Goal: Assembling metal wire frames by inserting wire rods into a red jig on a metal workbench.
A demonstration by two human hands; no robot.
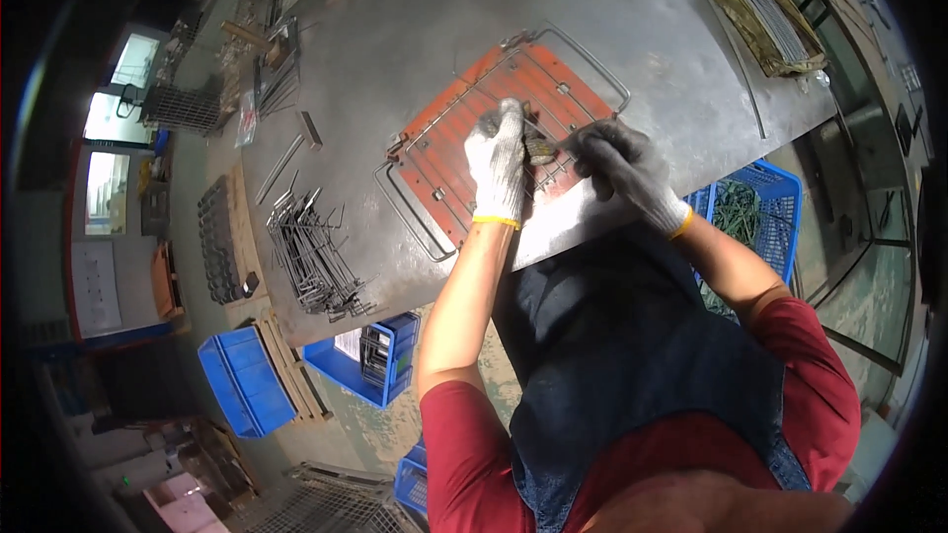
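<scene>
An orange-red jig plate [464,99] lies on the grey steel table [415,10], with a wire rack frame [578,54] laid over it. My left hand [499,163], in a white knit glove, rests flat on the wires near the plate's front edge. My right hand [622,163], in a dark grey glove, pinches a thin wire rod [563,143] that reaches toward the left hand. A small dark, worn object [540,149] sits between the two hands; I cannot tell which hand holds it.
A heap of bent wire parts [311,257] lies at the table's left end. A cloth-lined tray of straight rods [775,15] stands far right. Blue crates [370,360] [765,207] sit on the floor beside the table. A long rod [736,59] lies loose.
</scene>
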